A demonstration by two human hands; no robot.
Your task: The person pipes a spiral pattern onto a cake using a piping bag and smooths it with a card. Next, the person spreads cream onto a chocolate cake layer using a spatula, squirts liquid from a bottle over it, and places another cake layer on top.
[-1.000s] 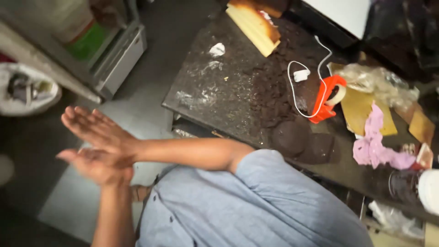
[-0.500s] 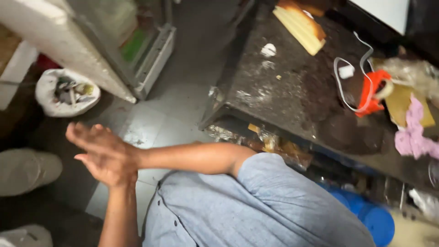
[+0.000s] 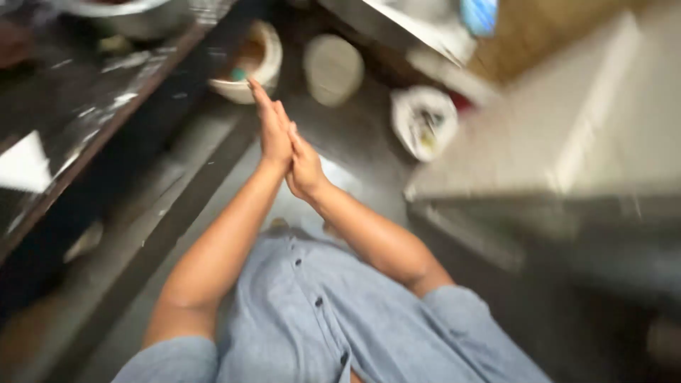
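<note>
The view has swung since a moment ago: the dark worktop (image 3: 78,135) now runs along the left, a steel unit (image 3: 567,149) on the right. Left hand (image 3: 273,135) and right hand (image 3: 305,167) press palm to palm, fingers straight, each grip flat and empty, above a bowl (image 3: 248,64) on the floor.

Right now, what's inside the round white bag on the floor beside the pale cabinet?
The round white bag is open at the top and holds a dark and yellowish jumble, too blurred to name. Whatever lies deeper is covered. Both hands, left hand and right hand, are pressed together, apart from it.
</note>
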